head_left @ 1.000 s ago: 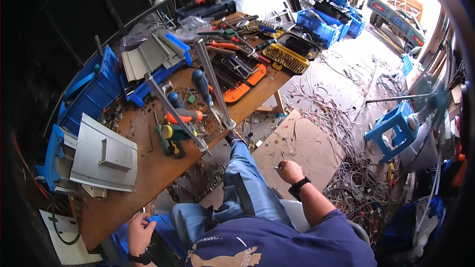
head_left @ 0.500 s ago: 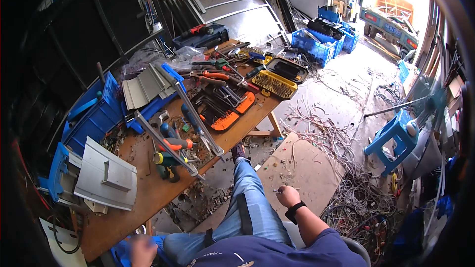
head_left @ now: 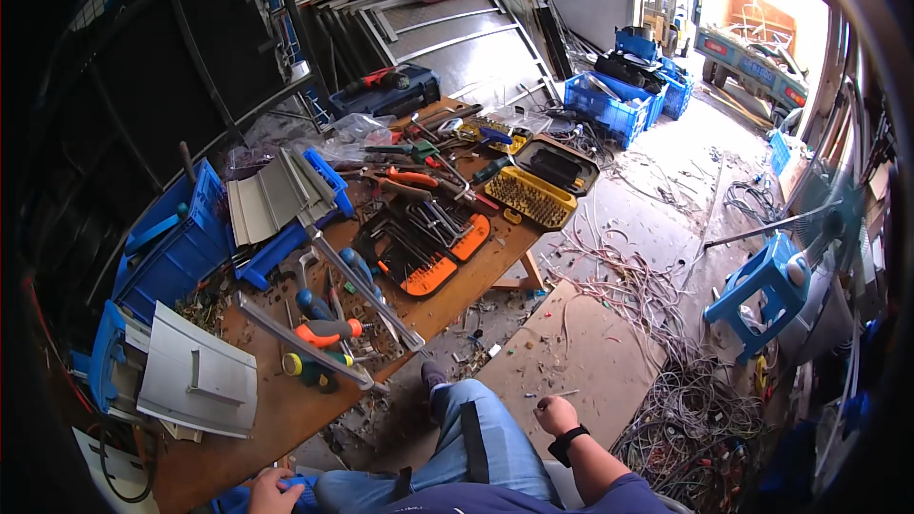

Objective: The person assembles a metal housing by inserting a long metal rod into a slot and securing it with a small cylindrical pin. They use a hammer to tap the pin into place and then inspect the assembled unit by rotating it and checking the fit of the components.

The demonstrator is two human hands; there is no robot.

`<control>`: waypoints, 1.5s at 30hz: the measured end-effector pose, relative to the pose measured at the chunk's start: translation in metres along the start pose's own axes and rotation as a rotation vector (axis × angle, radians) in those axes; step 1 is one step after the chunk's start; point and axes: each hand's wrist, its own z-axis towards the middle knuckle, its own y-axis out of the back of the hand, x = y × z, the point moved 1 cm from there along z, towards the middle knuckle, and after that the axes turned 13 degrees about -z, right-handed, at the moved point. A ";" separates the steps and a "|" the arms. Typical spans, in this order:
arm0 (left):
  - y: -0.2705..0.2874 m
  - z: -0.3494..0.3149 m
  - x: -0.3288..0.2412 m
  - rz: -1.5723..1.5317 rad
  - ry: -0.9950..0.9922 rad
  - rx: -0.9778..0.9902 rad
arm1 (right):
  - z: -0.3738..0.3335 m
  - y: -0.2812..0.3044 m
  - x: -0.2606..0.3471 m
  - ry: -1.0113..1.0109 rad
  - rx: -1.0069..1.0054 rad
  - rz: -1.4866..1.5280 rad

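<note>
My right hand point(head_left: 555, 416), with a black band on its wrist, is closed around a thin pale stick point(head_left: 566, 392) above the brown board. The stick is too small to name. At the lower left, my left hand point(head_left: 272, 492) is beside the table's near edge, fingers stretched over a blue plastic item point(head_left: 303, 490); I see nothing held in it. On the wooden table point(head_left: 214, 452), a curved grey panel point(head_left: 202, 376) lies closest to that hand. Farther along are a screwdriver with an orange-and-grey handle point(head_left: 329, 331), two long metal bars, and an orange hex-key set point(head_left: 428, 276).
A yellow bit case point(head_left: 533, 195) lies open at the table's far right corner. Blue bins point(head_left: 181, 228) stand along its left side. Tangled wires point(head_left: 685, 428) and a blue stool point(head_left: 762, 295) are on the floor to the right. A brown board point(head_left: 571, 343) lies beyond my knees.
The view has shifted slightly. My left hand, blurred before, now shows clear fingers. My foot has drawn back toward me and left. The right hand still holds the stick.
</note>
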 end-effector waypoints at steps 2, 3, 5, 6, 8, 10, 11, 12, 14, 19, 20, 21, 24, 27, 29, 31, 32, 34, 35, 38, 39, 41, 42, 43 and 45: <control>-0.002 0.006 0.010 0.065 -0.028 -0.007 | 0.003 0.000 0.003 -0.010 0.023 0.012; -0.005 0.008 0.013 0.121 -0.028 -0.006 | 0.004 0.000 0.005 -0.013 0.035 0.017; -0.013 0.016 0.027 0.134 -0.039 0.027 | 0.008 -0.005 0.004 -0.048 0.044 0.031; -0.020 0.020 0.041 0.094 -0.046 0.060 | 0.011 -0.007 0.002 -0.069 0.041 0.044; -0.025 0.017 0.032 0.122 -0.005 0.108 | 0.016 -0.018 -0.005 -0.092 0.009 0.068; -0.023 0.015 0.002 0.153 0.046 0.170 | 0.027 -0.037 -0.016 -0.198 0.015 0.092; -0.023 0.016 -0.003 0.165 0.066 0.205 | 0.030 -0.042 -0.021 -0.256 0.013 0.102; -0.027 0.016 0.005 0.114 0.146 0.199 | 0.031 -0.048 -0.028 -0.288 0.034 0.127; -0.037 0.016 0.023 0.102 0.176 0.225 | 0.032 -0.058 -0.036 -0.340 0.067 0.117; -0.038 0.014 0.040 0.069 0.241 0.261 | 0.026 -0.076 -0.051 -0.490 0.075 0.099; -0.037 0.014 0.045 0.063 0.243 0.247 | 0.023 -0.079 -0.054 -0.495 0.063 0.084; -0.035 0.013 0.050 0.056 0.246 0.233 | 0.022 -0.082 -0.056 -0.500 0.051 0.069; -0.024 0.015 0.047 0.053 0.232 0.215 | 0.015 -0.075 -0.051 -0.503 0.120 0.008; -0.019 0.014 0.046 0.074 0.250 0.196 | 0.016 -0.078 -0.056 -0.515 0.196 -0.029; -0.016 0.011 0.046 0.084 0.253 0.205 | 0.018 -0.082 -0.057 -0.502 0.236 -0.046; -0.016 0.006 0.052 0.068 0.237 0.201 | 0.022 -0.089 -0.060 -0.460 0.287 -0.111; -0.015 0.005 0.053 0.071 0.254 0.186 | 0.022 -0.090 -0.058 -0.432 0.314 -0.139; -0.011 0.004 0.051 0.075 0.291 0.153 | 0.025 -0.086 -0.051 -0.364 0.414 -0.119; -0.011 0.004 0.054 0.102 0.268 0.137 | 0.028 -0.093 -0.054 -0.356 0.416 -0.137; -0.008 0.004 0.061 0.101 0.283 0.112 | 0.034 -0.110 -0.056 -0.291 0.410 -0.175; -0.008 0.003 0.064 0.100 0.273 0.112 | 0.036 -0.113 -0.058 -0.241 0.387 -0.220; -0.008 -0.003 0.071 0.106 0.265 0.107 | 0.036 -0.102 -0.036 -0.130 0.350 -0.304; -0.009 -0.005 0.072 0.111 0.265 0.099 | 0.035 -0.093 -0.028 -0.130 0.393 -0.301; -0.010 -0.006 0.073 0.115 0.263 0.094 | 0.031 -0.083 -0.021 -0.134 0.434 -0.298; -0.012 -0.006 0.073 0.115 0.260 0.098 | 0.027 -0.078 -0.020 -0.143 0.472 -0.280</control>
